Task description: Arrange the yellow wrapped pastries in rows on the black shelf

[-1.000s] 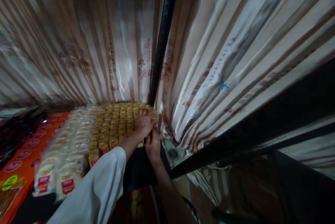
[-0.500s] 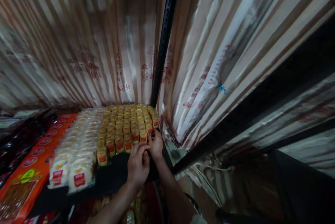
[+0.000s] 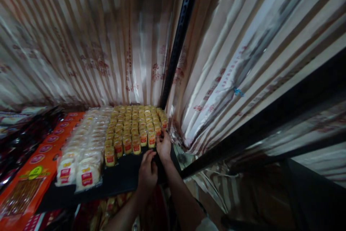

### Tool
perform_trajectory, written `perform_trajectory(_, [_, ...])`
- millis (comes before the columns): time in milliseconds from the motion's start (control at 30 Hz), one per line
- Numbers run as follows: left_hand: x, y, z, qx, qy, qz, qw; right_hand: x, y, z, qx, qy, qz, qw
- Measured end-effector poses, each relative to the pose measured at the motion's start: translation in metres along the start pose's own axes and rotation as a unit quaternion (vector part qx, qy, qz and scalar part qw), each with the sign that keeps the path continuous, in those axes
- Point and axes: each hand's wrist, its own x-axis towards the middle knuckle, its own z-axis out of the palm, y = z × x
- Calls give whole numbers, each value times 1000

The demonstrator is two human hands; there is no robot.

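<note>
Striped curtains [image 3: 108, 36] are hanging behind and to the right of a dark shelf [image 3: 124, 177], and a black slotted post [image 3: 180, 40] is standing at its back right corner. Small yellow packets [image 3: 127, 124] are filling the right part of the shelf in close columns, running from the back edge toward the front. White packets [image 3: 83, 148] are lying just beside them, with orange packets [image 3: 47, 151] further toward the left end. I am reaching with my right hand [image 3: 163, 148] to the front of a column near the right edge; its fingers are touching the front packet there, though I cannot tell whether they are grasping it. My left hand [image 3: 148, 169] is hovering near the front edge, fingers loosely bent, nothing showing between them. I am probably straightening this column, and the next move is calling for gentle, level pressure, without tipping the neighbours.
</note>
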Motion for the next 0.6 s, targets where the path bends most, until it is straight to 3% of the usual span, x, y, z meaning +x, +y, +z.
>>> perform_trajectory(133, [2,1,4,13,17,0,1000,-2,2,-3,31,-15,15,999])
perform_trajectory(333, [-25,15,-15,-17,4,-4,1000,-10,-19,-22,53,-3,54,997])
perform_trajectory(500, [-82,13,-36,-44,-42,-90,994,-69,-58,-54,126,-8,73,989])
perform_trajectory(600, [-121,-13,-47,-41,-51,-170,983,-124,-71,-68,162,-95,77,979])
